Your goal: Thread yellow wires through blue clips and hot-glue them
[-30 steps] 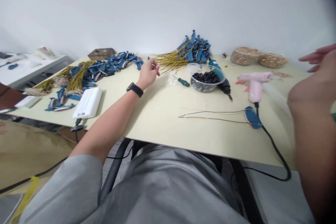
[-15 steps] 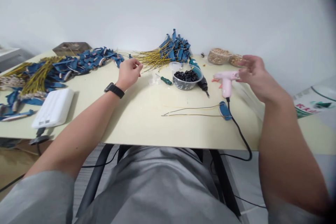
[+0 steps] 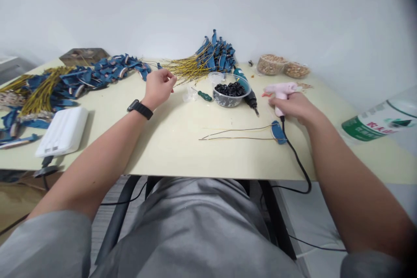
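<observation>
My right hand (image 3: 296, 106) is wrapped round the handle of a pink glue gun (image 3: 280, 88), whose nozzle points left and whose black cord runs down to the table edge. In front of it lies a small blue piece (image 3: 278, 132) with long thin dark wires stretching left. My left hand (image 3: 159, 88), with a black watch on the wrist, hovers over the table with curled fingers and thumb close together. Whether anything small sits in that pinch is hidden. Nearest to it are a clear plastic bit (image 3: 190, 94) and a green-handled screwdriver (image 3: 204, 95).
A clear bowl of black pieces (image 3: 230, 90) stands beside a green and black rotary tool (image 3: 250, 97). Behind are yellow-stemmed blue pieces (image 3: 211, 54) and tubs of tan bits (image 3: 272, 65). A white power bank (image 3: 63, 131) lies left, a large plastic bottle (image 3: 378, 124) right.
My right hand has come down and left from above the tubs and taken hold of the glue gun's handle. The left hand has hardly moved; the view has shifted slightly.
</observation>
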`<state>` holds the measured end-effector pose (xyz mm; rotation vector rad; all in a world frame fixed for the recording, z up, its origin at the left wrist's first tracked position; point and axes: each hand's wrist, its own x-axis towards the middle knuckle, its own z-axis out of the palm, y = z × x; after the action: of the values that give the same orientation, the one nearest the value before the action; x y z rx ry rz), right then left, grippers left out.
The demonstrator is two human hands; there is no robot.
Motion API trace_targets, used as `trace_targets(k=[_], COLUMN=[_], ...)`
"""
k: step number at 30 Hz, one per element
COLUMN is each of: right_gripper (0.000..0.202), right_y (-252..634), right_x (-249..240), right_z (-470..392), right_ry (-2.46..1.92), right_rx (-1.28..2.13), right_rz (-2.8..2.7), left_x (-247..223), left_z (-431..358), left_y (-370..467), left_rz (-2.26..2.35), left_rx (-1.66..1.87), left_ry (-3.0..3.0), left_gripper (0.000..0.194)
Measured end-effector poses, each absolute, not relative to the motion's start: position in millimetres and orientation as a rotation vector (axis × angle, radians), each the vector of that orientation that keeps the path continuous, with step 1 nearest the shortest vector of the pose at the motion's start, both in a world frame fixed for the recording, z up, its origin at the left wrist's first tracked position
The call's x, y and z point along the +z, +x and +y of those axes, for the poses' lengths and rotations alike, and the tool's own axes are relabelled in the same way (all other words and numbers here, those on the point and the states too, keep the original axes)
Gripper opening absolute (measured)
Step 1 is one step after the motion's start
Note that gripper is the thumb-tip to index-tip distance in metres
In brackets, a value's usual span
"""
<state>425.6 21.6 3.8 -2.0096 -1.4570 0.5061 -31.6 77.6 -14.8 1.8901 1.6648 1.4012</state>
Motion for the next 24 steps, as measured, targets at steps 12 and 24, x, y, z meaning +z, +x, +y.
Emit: trace_targets(k=[12,24], right_gripper=[0.011,0.011], right_y=[422.1,417.9], right_x=[0.9,6.1], right_z=[29.1,25.6], right_ry=[-2.029,-2.03], right_rx=[0.454,0.457], right_rz=[-1.324,-1.298], left_x=[-11.4,-11.3], left_z=[72.1,72.7], left_y=[-24.8,-25.7], left_rz=[1.661,1.636], left_rx=[1.371,1.359], left_ry=[1.921,1.923], left_gripper=[0.02,0.021])
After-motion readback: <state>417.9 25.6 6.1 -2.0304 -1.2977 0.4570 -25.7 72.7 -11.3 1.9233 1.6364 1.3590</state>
